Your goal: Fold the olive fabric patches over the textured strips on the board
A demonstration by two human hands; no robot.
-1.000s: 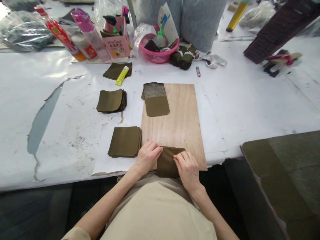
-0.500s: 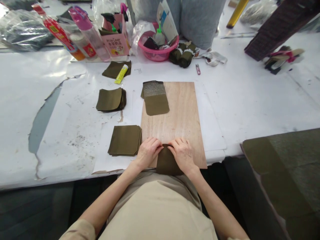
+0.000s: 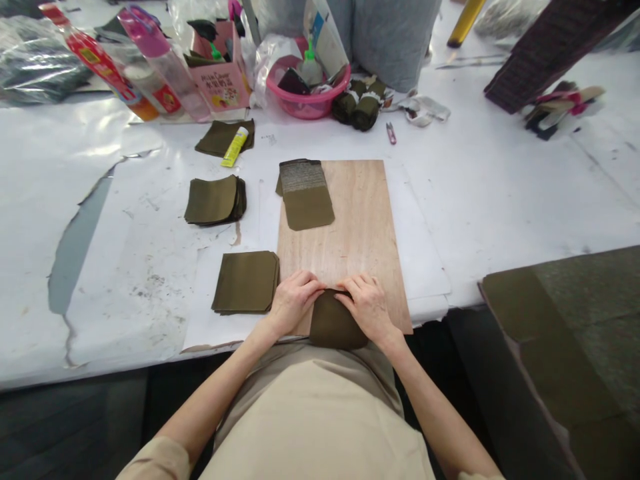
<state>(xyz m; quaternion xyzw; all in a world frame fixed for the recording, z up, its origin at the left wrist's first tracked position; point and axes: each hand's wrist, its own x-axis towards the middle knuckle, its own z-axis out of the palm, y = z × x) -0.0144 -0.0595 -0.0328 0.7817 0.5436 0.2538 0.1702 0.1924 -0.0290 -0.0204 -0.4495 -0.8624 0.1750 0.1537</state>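
A dark olive fabric piece (image 3: 336, 323) lies at the near edge of a plywood board (image 3: 357, 227), partly hanging toward my body. Its far edge is pinched by my left hand (image 3: 296, 297) at the left and my right hand (image 3: 367, 303) at the right, fingertips closed on the cloth a short way apart. Farther up the board rest olive pieces with a grey textured band (image 3: 306, 200). Left of my left hand sits a neat stack of olive fabric pieces (image 3: 245, 281), with a curled stack (image 3: 213, 200) behind it.
A yellow tube (image 3: 235, 147) lies on more olive cloth at the back. Bottles (image 3: 170, 73), a pink box (image 3: 225, 83) and a pink basket (image 3: 307, 103) line the rear. Small pink snips (image 3: 391, 133) lie beyond the board. Olive fabric (image 3: 545, 333) spreads at the right.
The view has shifted slightly. Both hands keep their pinch on the olive fabric piece's far edge, its near edge now looking more rounded. The stacks stay in place.
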